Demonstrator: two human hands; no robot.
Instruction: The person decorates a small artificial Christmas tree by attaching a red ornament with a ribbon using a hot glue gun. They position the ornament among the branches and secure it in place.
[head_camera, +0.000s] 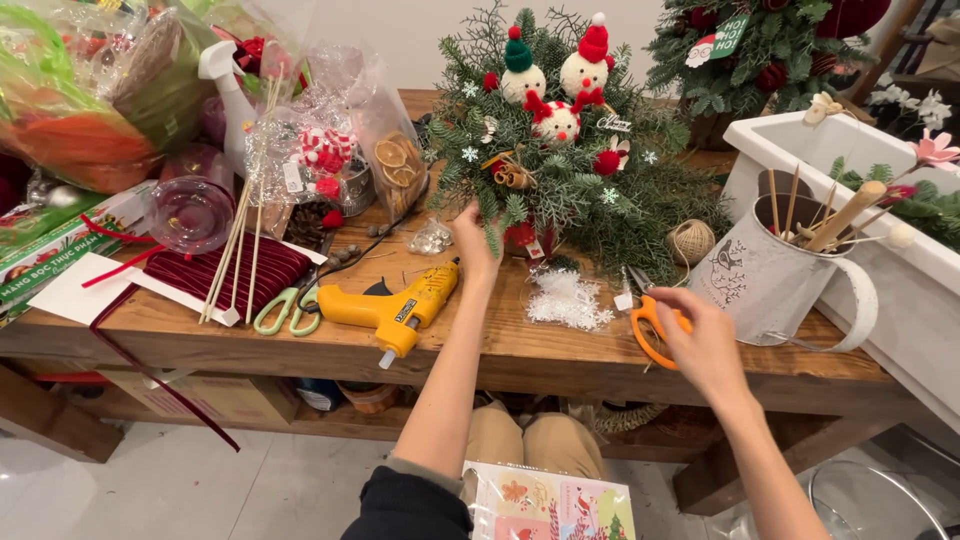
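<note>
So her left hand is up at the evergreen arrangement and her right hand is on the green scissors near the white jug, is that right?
Not quite: in the head view the scissors under the right hand are orange. The green pair lies untouched beside the glue gun. The left hand is indeed at the evergreen arrangement, near the white jug.

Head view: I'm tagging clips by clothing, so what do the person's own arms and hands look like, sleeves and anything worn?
Both forearms are bare. The left arm has a dark sleeve pushed up to about the elbow, with a lighter greyish cuff edge showing. No sleeve shows on the right arm. The left hand and right hand wear no gloves; no rings, watch or bracelet are visible on the fingers or wrists.
</note>
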